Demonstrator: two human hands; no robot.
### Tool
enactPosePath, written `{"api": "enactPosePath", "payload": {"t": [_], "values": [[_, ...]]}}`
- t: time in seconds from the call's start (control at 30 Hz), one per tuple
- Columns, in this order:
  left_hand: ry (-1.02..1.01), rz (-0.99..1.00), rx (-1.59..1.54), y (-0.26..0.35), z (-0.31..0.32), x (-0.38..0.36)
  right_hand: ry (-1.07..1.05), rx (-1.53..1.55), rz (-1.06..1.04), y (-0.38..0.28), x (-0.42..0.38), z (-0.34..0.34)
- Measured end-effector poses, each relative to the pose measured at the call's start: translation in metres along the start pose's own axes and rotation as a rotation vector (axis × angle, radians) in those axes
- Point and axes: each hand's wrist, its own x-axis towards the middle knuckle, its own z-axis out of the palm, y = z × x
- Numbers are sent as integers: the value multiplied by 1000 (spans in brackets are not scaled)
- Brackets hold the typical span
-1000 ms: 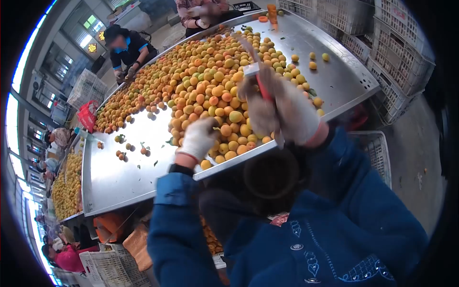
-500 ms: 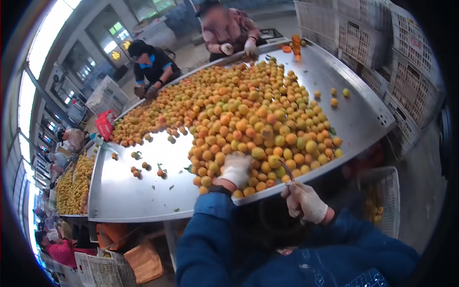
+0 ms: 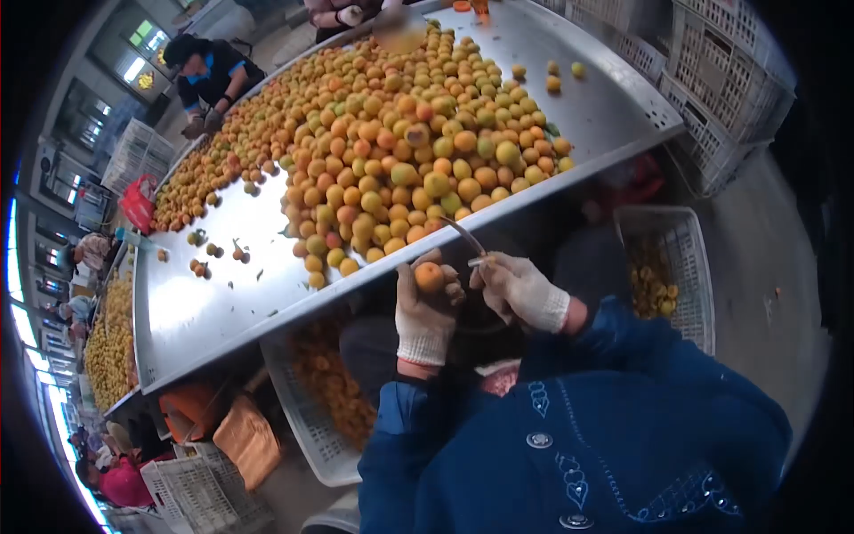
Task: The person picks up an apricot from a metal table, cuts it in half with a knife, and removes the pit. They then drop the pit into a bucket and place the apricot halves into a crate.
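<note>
Just off the table's near edge, my gloved left hand [image 3: 420, 316] has its fingers closed round an apricot [image 3: 429, 278]. To its right, my gloved right hand [image 3: 525, 292] grips a small curved knife [image 3: 466, 237], whose thin blade points up and left toward the table edge. The knife and the held apricot are apart. Beyond my hands, a large heap of apricots [image 3: 382, 169] covers much of the metal table [image 3: 200, 311]. Some loose apricots with leaves lie on the left of the table.
A white crate [image 3: 703, 294] with cut yellow fruit stands at my right. Another crate [image 3: 311, 445] holding orange fruit sits below the table's edge. Stacked crates [image 3: 712, 71] rise at the far right. A co-worker [image 3: 213, 76] works at the table's far left side.
My left hand has drawn back from the heap with an apricot in it. My right hand has moved left with the knife, closer to the left. The view has tilted down.
</note>
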Motion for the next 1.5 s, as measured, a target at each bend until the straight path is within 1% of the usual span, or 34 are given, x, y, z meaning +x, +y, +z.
{"api": "enactPosePath", "payload": {"t": [0.03, 0.07, 0.13, 0.17, 0.2, 0.27, 0.3, 0.33, 0.4, 0.43, 0.5, 0.63, 0.7, 0.73, 0.8, 0.87, 0.9, 0.93, 0.97, 1.0, 1.03, 1.07, 1.13, 1.2, 1.23, 1.27, 1.3, 1.33, 1.4, 1.47, 1.5], "values": [[-51, -17, -11, -3, 1, -7, -2, -2, 2, -1, -2, 0], [-44, -18, -13, -6, 4, -12, -30, -30, 2, -6, -7, 2], [27, 67, 123, -14, 14, -23, -55, -51, 14, -1, -19, 7], [103, 92, 148, -17, 20, -28, -68, -195, -148, 3, -23, 8], [105, 87, 146, -19, 24, -32, -79, -341, -310, 5, -27, 9], [198, 131, 118, -25, 30, -36, -73, -398, -288, 6, -33, 8], [143, 145, 147, -26, 26, -38, -70, -452, -272, 4, -35, 9], [142, 138, 147, -28, 24, -39, -64, -452, -268, 2, -37, 9], [133, 186, 142, -31, 22, -40, -95, -538, -292, -6, -39, 9], [136, 180, 143, -32, 20, -40, -92, -535, -287, -6, -39, 9], [96, 255, 265, -35, 17, -41, -128, -517, -247, -5, -38, 10], [116, 251, 340, -39, 17, -43, -148, -507, -239, 7, -36, 10], [165, 261, 349, -41, 20, -44, -127, -500, -326, 15, -35, 10], [166, 257, 350, -41, 22, -45, -124, -498, -323, 16, -36, 10], [169, 314, 495, -40, 26, -48, -107, -575, -268, 15, -37, 11], [170, 354, 575, -42, 21, -47, -65, -572, -359, 25, -35, 12], [123, 359, 600, -42, 11, -43, -50, -588, -351, 25, -34, 13], [168, 437, 692, -46, 8, -40, -28, -610, -384, 31, -31, 13], [142, 507, 731, -48, 5, -38, 5, -633, -384, 35, -30, 13], [170, 501, 745, -48, 4, -37, 36, -650, -376, 39, -29, 15], [139, 475, 745, -45, 6, -40, 38, -647, -370, 43, -28, 16], [111, 522, 814, -42, 8, -42, 39, -645, -361, 46, -26, 17], [110, 476, 720, -41, 1, -42, 40, -636, -311, 47, -25, 22], [138, 441, 704, -43, -8, -42, 4, -670, -220, 53, -20, 23], [117, 468, 653, -45, -13, -41, -16, -671, -232, 60, -17, 26], [137, 439, 669, -44, -18, -41, -22, -548, -228, 68, -13, 27], [137, 451, 671, -44, -24, -40, -28, -428, -221, 70, -9, 31], [138, 467, 671, -43, -30, -39, -49, -435, -230, 69, -8, 34], [198, 442, 648, -41, -38, -39, -50, -369, -138, 66, -5, 43], [209, 512, 722, -34, -45, -40, -89, -404, -147, 70, 9, 47], [201, 568, 742, -31, -46, -38, -96, -316, 10, 65, 13, 49]]}}
